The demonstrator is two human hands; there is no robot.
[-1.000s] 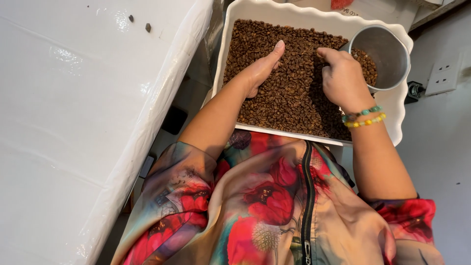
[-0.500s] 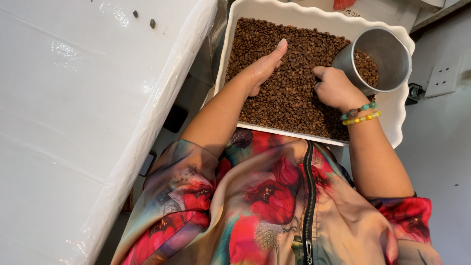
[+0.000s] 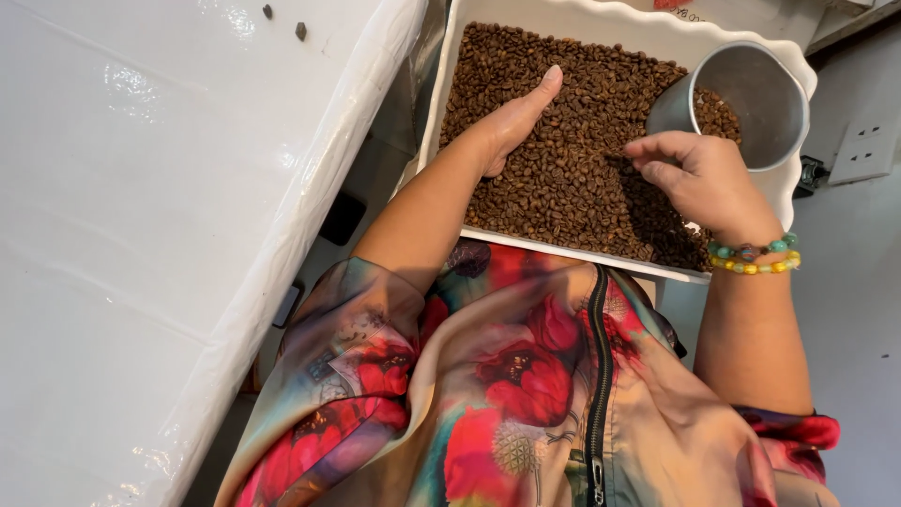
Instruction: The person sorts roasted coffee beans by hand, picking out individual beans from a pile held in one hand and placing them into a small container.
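Across the white scalloped tray (image 3: pixel 441 103), roasted coffee beans (image 3: pixel 563 141) form an even brown layer, and the left hand (image 3: pixel 514 122) lies open and flat on them, palm down with fingers extended together. Right hand (image 3: pixel 699 178) hovers just above the beans near the tray's right side, fingers loosely curled with the tips drawn together, possibly pinching a bean, though the view is too small to confirm; beaded bracelets (image 3: pixel 754 257) circle its wrist. Just beyond its fingers, a metal cup (image 3: pixel 741 99) leans in the tray's far right corner with beans inside, while a white plastic-covered surface (image 3: pixel 150 207) lies to the left.
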